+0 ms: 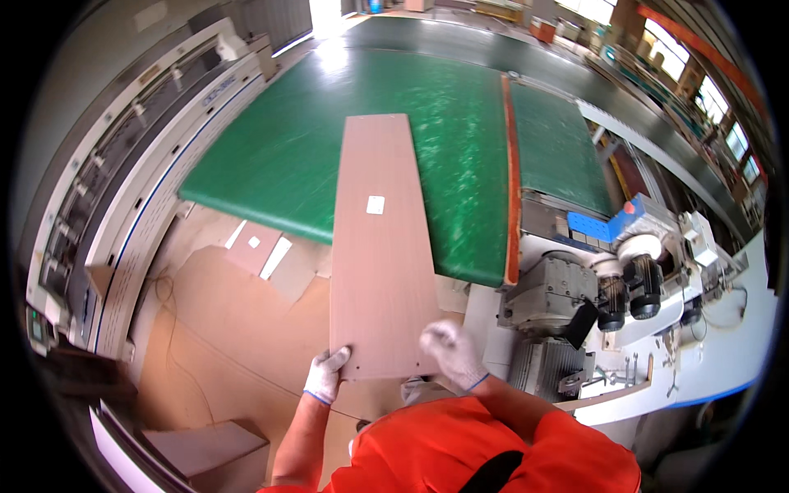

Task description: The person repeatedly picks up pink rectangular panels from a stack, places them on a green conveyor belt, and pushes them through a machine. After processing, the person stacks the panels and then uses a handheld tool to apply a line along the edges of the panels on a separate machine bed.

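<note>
A long pinkish-brown wooden board (pixel 380 279) stretches away from me, its far end resting on the green conveyor belt (pixel 279 148). A small white label (pixel 376 205) is stuck on its upper face, and small dark holes show close to its near end. My left hand (pixel 325 375), in a white glove with a blue cuff, grips the near left corner with the thumb on top; its fingers underneath are hidden. Beside the near right edge is my right hand (pixel 454 352), gloved too and blurred by motion. Whether its fingers touch the board is unclear.
A long white machine (pixel 164 181) runs along the left side. Motors (pixel 629 287) and wrenches (pixel 629 374) are on the right-hand machine. More boards (pixel 205 448) lie at lower left, and scraps (pixel 275 259) and a thin cable (pixel 173 345) lie on the floor.
</note>
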Available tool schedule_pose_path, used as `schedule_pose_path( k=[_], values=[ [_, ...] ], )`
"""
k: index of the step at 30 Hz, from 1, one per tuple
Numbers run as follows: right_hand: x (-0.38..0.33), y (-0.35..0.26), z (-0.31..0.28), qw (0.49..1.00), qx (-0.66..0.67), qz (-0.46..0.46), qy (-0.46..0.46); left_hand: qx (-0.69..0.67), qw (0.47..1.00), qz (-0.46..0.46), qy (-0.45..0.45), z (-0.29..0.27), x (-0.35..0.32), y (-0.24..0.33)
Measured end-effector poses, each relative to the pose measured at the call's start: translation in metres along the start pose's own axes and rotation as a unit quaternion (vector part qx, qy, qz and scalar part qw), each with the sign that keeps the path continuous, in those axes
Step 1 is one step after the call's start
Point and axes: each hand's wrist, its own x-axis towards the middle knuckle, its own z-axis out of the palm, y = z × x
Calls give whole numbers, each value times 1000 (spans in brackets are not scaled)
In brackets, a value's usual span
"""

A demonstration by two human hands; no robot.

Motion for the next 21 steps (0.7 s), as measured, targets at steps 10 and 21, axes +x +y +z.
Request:
schedule_pose_path(
  k=[10, 21],
  values=[
    [-19, 18, 157, 970, 170, 176, 14, 13, 999, -8, 51, -154, -227, -44],
    [-145, -43, 395, 915, 80, 122, -375, -115, 908, 102, 389, -154, -444, -172]
  ],
)
